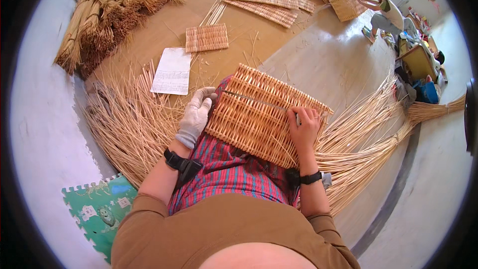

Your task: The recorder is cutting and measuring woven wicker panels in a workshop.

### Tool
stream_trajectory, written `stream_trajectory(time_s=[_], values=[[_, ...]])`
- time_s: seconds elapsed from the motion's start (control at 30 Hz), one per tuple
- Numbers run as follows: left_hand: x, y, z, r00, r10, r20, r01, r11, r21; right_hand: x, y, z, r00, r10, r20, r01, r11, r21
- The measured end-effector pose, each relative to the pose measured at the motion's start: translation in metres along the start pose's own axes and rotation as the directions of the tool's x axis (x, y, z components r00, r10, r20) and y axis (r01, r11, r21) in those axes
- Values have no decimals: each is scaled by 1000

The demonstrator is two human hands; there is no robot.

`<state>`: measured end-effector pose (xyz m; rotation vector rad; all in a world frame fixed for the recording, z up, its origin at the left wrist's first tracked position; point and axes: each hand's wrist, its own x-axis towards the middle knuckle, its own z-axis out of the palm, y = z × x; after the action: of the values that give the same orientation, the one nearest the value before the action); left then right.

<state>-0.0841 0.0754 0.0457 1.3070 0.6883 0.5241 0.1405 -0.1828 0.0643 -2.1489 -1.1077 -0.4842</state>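
A woven wicker panel (259, 114) lies tilted across my lap, on a red and blue checked cloth (224, 169). Over its upper part runs a thin dark strip, like a measuring tape (254, 100). My left hand (197, 113), in a pale work glove, is closed at the panel's left edge, around the strip's left end; its grip is partly hidden. My bare right hand (304, 123) rests on the panel's right side, with thumb and fingers pinched at the strip's other end. A loose thin rod (285, 150) crosses the panel near its lower edge.
Loose willow rods (363, 154) fan out on both sides of me. Ahead lie a printed sheet (171, 71), a small wicker panel (207, 38) and longer panels (264, 2). Bundled rods (104, 15) are heaped far left. A squatting person (388, 15) holds another panel at far right.
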Motion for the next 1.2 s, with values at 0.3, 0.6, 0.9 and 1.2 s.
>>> stream_trajectory(time_s=[0.3,0.6,0.9,1.2], values=[[-5,-22,16,985,170,26,-171,960,222,-4,-2,-3,1000,21,12,-21,999,-25],[-16,11,34,980,161,121,-197,652,732,31,2,-32,945,279,169,-302,945,128],[-15,1,38,981,181,65,-168,646,745,72,10,-18,945,207,252,-152,963,-221],[-13,1,40,973,217,80,-209,677,706,80,5,-10,940,221,260,-178,967,-179]])
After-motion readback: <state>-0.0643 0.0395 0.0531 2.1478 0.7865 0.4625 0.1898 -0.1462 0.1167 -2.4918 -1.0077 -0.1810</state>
